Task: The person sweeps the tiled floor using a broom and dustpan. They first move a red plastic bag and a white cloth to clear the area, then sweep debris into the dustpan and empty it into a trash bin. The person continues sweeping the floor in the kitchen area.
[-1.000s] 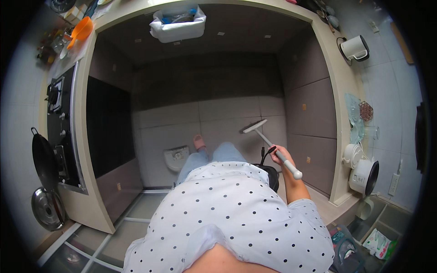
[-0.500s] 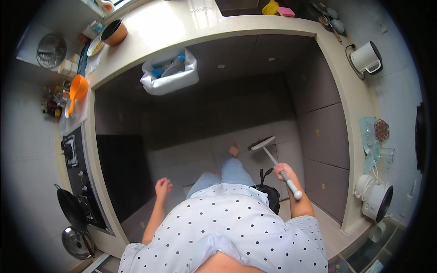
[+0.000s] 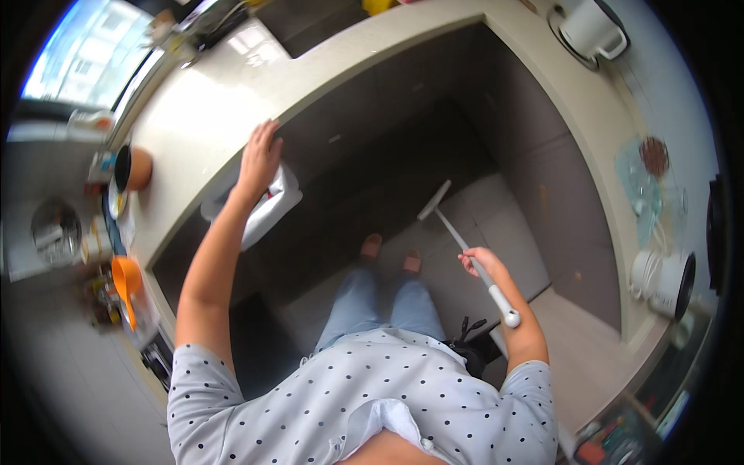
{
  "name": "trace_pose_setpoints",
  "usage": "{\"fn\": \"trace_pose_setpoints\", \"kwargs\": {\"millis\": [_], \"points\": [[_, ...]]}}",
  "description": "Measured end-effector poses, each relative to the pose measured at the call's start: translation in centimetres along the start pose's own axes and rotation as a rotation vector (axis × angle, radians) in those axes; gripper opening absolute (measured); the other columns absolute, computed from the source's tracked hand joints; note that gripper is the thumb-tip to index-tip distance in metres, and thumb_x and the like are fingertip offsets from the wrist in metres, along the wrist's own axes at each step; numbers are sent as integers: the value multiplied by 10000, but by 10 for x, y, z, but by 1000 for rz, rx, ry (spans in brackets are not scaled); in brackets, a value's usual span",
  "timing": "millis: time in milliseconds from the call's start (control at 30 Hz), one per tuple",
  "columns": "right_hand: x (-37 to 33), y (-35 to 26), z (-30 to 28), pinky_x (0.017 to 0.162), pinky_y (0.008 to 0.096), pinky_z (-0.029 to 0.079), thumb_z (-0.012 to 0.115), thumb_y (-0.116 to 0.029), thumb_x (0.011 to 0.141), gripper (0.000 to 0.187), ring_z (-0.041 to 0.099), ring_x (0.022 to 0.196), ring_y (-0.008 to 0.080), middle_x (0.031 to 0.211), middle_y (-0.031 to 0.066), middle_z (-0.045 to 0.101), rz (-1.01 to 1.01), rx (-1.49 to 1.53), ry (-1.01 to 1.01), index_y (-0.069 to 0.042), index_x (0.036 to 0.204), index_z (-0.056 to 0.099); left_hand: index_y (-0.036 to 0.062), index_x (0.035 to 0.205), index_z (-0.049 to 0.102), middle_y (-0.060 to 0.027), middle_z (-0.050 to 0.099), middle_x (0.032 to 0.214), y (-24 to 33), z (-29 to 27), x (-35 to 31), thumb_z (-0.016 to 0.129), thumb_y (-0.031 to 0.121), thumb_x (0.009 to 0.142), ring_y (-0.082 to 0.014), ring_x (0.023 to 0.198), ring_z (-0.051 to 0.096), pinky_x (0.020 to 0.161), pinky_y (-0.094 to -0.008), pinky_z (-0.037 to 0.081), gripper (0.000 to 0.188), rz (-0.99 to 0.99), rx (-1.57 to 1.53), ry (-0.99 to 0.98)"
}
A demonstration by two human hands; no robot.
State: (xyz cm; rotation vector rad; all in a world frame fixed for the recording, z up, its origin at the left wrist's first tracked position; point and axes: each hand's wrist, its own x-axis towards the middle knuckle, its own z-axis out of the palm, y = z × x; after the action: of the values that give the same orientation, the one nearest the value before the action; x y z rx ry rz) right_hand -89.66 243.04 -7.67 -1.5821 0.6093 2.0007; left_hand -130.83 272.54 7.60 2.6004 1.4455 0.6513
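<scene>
My right hand (image 3: 482, 261) is wrapped round the grey grip of a long-handled squeegee (image 3: 497, 296). Its pale T-shaped head hangs over the floor ahead of my feet, and the handle's rounded white end lies along my right forearm. My left arm reaches forward and left. The left hand (image 3: 262, 159) is open, fingers stretched out, above a bin with a white liner (image 3: 280, 203) beside the counter front. The hand and forearm hide much of the bin and its contents. Whether my fingertips touch the counter edge, I cannot tell.
A pale counter (image 3: 341, 74) curves round the floor. On its left stand a copper-coloured pot (image 3: 138, 168) and an orange ladle (image 3: 126, 279). A white kettle (image 3: 593, 31), glassware (image 3: 643, 178) and a white cooker (image 3: 666, 283) line the right. A black bag (image 3: 469, 356) is beside me.
My left hand has moved forward from beside my body to over the bin. The view has turned and shifted; both feet now show. The squeegee stays in my right hand, its head farther forward.
</scene>
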Motion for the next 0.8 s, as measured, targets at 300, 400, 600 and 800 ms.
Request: {"fn": "trace_pose_setpoints", "kwargs": {"millis": [300, 400, 600, 800], "points": [[32, 21, 76, 336, 264, 359, 502, -71, 776, 180, 434, 353, 133, 489, 72, 462, -272, -457, 49, 24, 630, 457, 191, 1306, 271, -76, 250, 1363, -28, 113, 165, 537, 341, 795, -267, 1265, 204, 1018, -413, 184, 596, 513, 135, -215], [57, 28, 124, 340, 297, 377, 490, -31, 743, 165, 458, 366, 151, 486, 95, 472, -282, -312, 61, 22, 590, 460, 220, 1292, 299, -62, 275, 1350, -25, 134, 168, 587, 218, 742, -261, 1265, 208, 1016, -431, 175, 621, 504, 156, -155], [169, 29, 193, 365, 267, 415, 497, -17, 715, 73, 502, 409, 150, 543, 103, 519, -299, -556, -20, 56, 723, 505, 226, 1277, 333, -39, 292, 1341, -33, 142, 185, 606, 168, 722, -244, 1253, 234, 1011, -406, 193, 621, 565, 110, -207], [213, 31, 162, 440, 300, 471, 515, -35, 632, 541, 548, 471, 189, 658, 105, 580, -328, -622, 37, -145, 1162, 504, 213, 1278, 341, -44, 306, 1336, -34, 147, 189, 605, 165, 725, -252, 1251, 240, 1016, -408, 188, 615, 615, 75, -216]]}}
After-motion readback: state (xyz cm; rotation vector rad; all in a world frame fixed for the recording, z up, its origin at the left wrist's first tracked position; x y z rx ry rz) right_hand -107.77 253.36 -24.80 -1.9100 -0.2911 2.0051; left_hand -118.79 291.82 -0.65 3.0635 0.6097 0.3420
